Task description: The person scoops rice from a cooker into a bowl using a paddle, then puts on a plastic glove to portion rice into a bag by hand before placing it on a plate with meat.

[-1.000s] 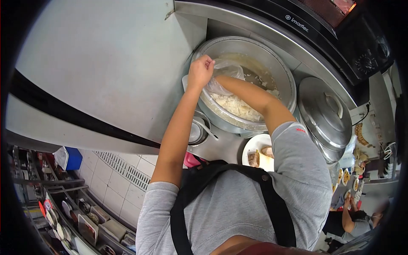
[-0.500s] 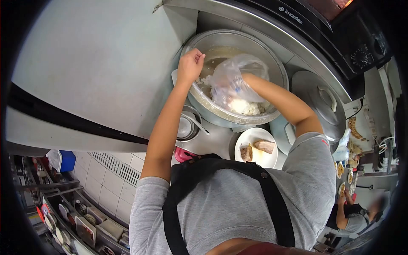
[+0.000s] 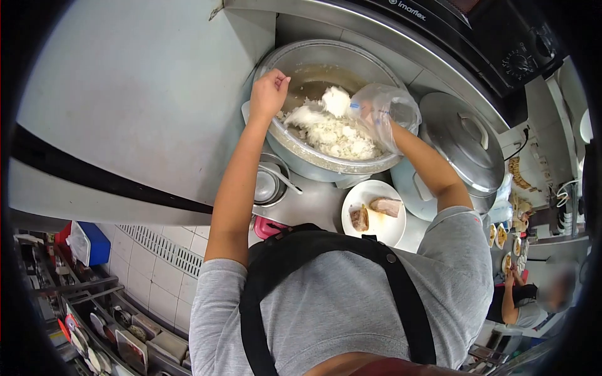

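A big metal pot (image 3: 376, 55) holds cooked white rice (image 3: 345, 139). My right hand (image 3: 371, 118) is inside a clear plastic bag (image 3: 401, 103), low over the right part of the rice. The bag blurs its fingers, so their grip does not show. A rice clump (image 3: 336, 101) is right beside the bag's left end, and a smeared white patch lies left of it. My left hand (image 3: 268, 94) is closed at the pot's left rim, knuckles up; whatever its fingers hold, if anything, is hidden.
A white plate (image 3: 351, 219) with two pieces of meat (image 3: 385, 206) stands in front of the pot. Left of it are a small metal pot (image 3: 266, 187) and a pink item (image 3: 266, 227). A lidded pot (image 3: 461, 141) stands right. Another person (image 3: 523, 301) works far right.
My bagged right hand has shifted right, uncovering more rice. A rice clump now shows left of the bag. The view has shifted slightly; my left hand keeps its place at the rim.
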